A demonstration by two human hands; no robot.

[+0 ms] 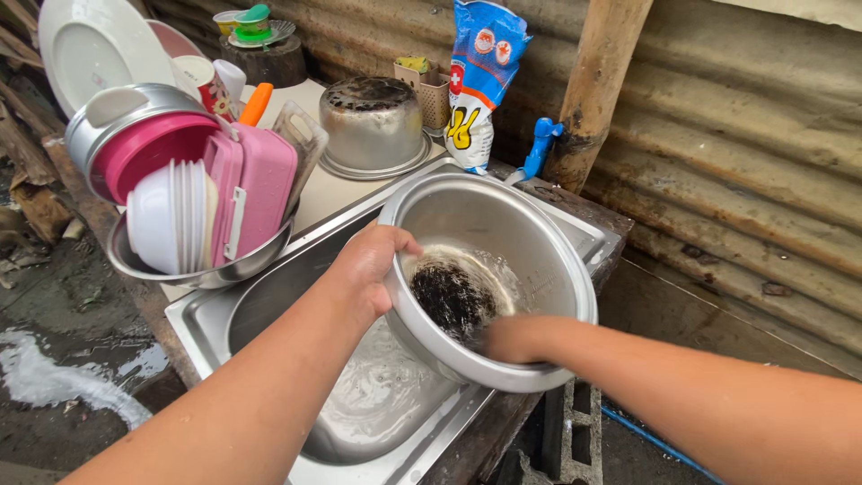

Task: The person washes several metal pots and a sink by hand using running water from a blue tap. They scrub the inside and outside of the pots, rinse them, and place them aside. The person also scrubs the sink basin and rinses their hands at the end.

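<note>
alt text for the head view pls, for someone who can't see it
A person's left hand grips the rim of a tilted steel pot over a steel sink, while the right hand reaches inside toward its blackened bottom. A basin of washed dishes sits to the left.

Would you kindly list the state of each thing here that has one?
Steel pot: tilted over the sink, burnt black inside.
Left hand: gripping the pot's rim.
Right hand: inside the pot, blurred.
Second pot: upside down, scorched base.
Blue tap: no water visible.
</note>
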